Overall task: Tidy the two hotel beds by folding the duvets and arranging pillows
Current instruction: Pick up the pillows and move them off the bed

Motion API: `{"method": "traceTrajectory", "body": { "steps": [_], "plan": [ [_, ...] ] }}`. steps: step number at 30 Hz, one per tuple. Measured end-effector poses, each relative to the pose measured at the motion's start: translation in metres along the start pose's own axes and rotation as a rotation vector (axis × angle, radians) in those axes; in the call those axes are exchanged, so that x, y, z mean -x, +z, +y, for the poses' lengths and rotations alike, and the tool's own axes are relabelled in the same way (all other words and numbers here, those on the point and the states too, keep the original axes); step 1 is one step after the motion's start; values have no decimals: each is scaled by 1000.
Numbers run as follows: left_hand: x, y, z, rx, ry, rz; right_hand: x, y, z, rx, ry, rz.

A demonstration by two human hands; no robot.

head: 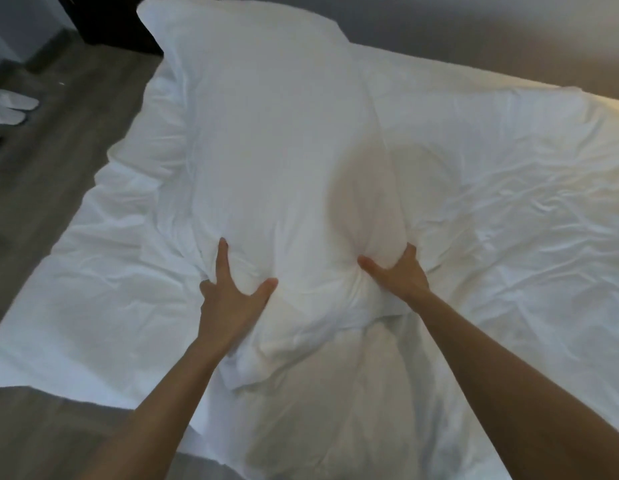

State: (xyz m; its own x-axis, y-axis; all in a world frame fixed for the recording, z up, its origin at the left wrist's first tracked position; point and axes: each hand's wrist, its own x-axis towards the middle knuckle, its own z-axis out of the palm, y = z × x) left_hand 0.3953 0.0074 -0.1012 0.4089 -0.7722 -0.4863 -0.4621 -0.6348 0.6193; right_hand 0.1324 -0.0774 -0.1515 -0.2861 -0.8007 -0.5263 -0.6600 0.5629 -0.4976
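A large white pillow (266, 140) lies lengthwise on the bed, running from near me to the far edge. My left hand (228, 292) grips its near left corner, thumb spread to the right and fingers dug into the fabric. My right hand (394, 275) grips the near right corner, thumb pressed into the pillow and fingers wrapped round its side. Under the pillow lies a crumpled white sheet or duvet (491, 209) that covers the bed.
Grey wood floor (58, 140) runs along the left of the bed. White slippers (10, 109) lie on it at the far left. A dark piece of furniture (103, 19) stands at the top left. A grey wall (474, 36) is behind the bed.
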Motion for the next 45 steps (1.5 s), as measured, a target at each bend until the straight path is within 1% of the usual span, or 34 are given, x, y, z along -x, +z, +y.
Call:
{"method": "traceTrajectory", "body": {
  "steps": [4,7,11,15,18,23,28,31,33,35,37,39,41,43,45],
  "plan": [
    [-9,-2,-12,88,7,42,18,10,-14,-60,-35,97],
    [-3,-10,-15,146,16,66,37,-1,-24,-38,-94,138],
    [5,-32,-12,214,27,4,64,-25,-41,33,-202,180],
    [25,-59,-13,224,31,-28,99,-49,-52,57,-228,139],
    [54,-73,-20,211,42,-54,133,-65,-44,55,-243,84],
    [142,-59,-48,230,49,-84,190,-88,12,112,-246,7],
    [232,-21,-92,253,2,-132,247,-103,94,228,-246,-85],
    [284,4,-123,287,-6,-148,275,-100,151,243,-184,-177],
    [308,18,-140,233,3,-171,285,-98,191,265,-98,-275],
    [316,28,-156,80,-17,-222,289,-99,222,299,-28,-356],
    [312,29,-167,-2,-89,-261,285,-101,235,298,-40,-388],
    [301,25,-167,-11,-111,-238,275,-105,228,277,-114,-375],
    [283,19,-156,-28,-59,-198,261,-106,207,249,-189,-312],
    [262,10,-133,-36,-18,-143,248,-106,180,204,-238,-237],
    [237,2,-106,-29,15,-93,233,-104,152,162,-247,-186]
  ]
}}
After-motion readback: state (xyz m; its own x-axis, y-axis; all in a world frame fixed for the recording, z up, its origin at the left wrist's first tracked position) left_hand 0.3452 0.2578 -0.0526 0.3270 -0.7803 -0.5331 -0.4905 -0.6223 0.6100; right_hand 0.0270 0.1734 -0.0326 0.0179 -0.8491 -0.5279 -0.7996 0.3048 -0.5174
